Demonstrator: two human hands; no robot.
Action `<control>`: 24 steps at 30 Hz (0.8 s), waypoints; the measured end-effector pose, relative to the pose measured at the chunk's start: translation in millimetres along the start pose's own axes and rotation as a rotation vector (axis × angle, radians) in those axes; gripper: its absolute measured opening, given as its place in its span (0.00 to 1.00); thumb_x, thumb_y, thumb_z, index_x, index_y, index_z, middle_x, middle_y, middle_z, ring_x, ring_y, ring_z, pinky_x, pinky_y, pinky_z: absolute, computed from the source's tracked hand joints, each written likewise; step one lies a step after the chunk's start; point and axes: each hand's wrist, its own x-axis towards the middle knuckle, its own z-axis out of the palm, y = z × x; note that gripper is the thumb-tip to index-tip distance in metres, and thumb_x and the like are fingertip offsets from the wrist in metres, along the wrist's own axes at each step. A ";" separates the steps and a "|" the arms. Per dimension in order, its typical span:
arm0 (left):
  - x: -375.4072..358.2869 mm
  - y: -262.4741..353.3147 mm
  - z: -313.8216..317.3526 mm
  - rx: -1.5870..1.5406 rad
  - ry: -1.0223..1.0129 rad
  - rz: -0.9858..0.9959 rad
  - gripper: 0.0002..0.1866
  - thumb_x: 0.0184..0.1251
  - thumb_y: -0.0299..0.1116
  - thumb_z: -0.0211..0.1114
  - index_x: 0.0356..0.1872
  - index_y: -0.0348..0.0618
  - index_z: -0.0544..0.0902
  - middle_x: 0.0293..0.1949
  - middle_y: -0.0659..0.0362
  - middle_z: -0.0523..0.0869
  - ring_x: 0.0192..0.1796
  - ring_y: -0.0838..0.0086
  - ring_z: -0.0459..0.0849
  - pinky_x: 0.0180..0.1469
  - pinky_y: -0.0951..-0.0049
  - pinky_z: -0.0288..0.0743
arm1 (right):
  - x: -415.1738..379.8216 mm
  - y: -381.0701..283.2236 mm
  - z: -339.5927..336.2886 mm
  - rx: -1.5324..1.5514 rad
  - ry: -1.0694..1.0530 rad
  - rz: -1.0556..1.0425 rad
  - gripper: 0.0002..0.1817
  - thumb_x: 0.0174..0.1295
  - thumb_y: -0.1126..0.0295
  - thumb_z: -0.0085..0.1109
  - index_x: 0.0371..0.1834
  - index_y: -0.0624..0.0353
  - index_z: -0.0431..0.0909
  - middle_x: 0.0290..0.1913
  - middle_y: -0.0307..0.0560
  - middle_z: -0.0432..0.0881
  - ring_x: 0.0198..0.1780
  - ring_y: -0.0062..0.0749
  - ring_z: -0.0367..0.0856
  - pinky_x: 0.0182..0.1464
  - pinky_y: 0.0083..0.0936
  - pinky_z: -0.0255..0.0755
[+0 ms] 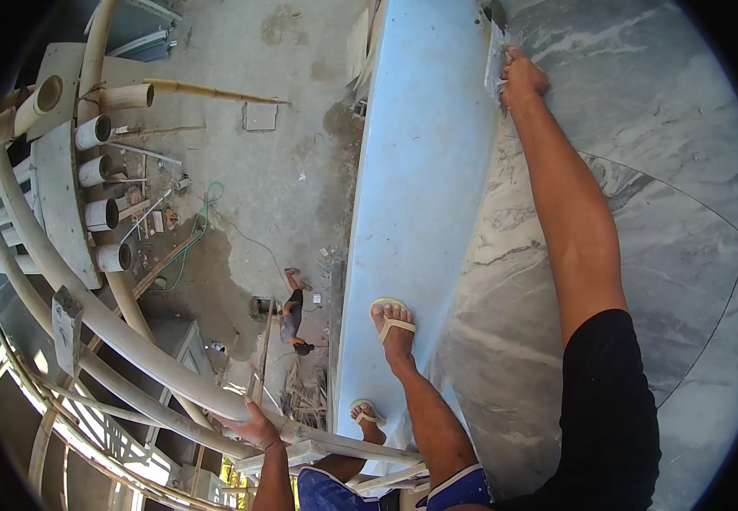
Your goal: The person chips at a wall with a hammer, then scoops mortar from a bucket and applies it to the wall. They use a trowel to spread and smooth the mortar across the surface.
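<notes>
Near the top of the head view, my right hand (524,78) is closed on a flat, pale-smeared tool (496,66). The tool lies along the seam between the light blue ledge (420,153) and the grey marbled surface (667,94). At the lower left, my left hand (255,428) grips a thick bamboo pole (156,364), its fingers partly hidden by the angle. My feet, in pale flip-flops (392,313), stand on the ledge.
Curved bamboo poles and grey boards (62,200) fill the left side. Far below, another person (292,319) is on the concrete floor (241,162), near a green hose (201,230) and scattered debris. Thin curved lines cross the marbled surface.
</notes>
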 end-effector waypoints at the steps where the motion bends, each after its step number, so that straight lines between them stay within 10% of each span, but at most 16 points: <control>1: -0.5 2.3 0.4 0.022 -0.017 -0.010 0.50 0.62 0.39 0.73 0.79 0.38 0.50 0.69 0.36 0.69 0.65 0.46 0.76 0.66 0.54 0.72 | -1.8 2.7 4.7 0.053 0.069 0.015 0.13 0.60 0.69 0.70 0.36 0.72 0.83 0.30 0.49 0.84 0.26 0.31 0.80 0.29 0.28 0.73; 13: -1.8 -1.9 1.0 0.183 0.013 0.000 0.53 0.61 0.47 0.73 0.79 0.40 0.49 0.65 0.34 0.72 0.63 0.41 0.77 0.63 0.49 0.76 | -2.5 23.3 -2.8 -0.247 0.070 -0.120 0.28 0.68 0.57 0.61 0.50 0.80 0.79 0.52 0.66 0.84 0.51 0.49 0.85 0.49 0.37 0.78; 24: -0.7 -3.7 -0.3 0.201 0.003 -0.030 0.52 0.61 0.47 0.73 0.79 0.40 0.50 0.66 0.35 0.72 0.62 0.41 0.78 0.62 0.50 0.76 | -6.0 14.4 6.8 -0.051 -0.008 0.037 0.27 0.68 0.59 0.60 0.53 0.80 0.76 0.53 0.63 0.82 0.50 0.50 0.85 0.47 0.38 0.81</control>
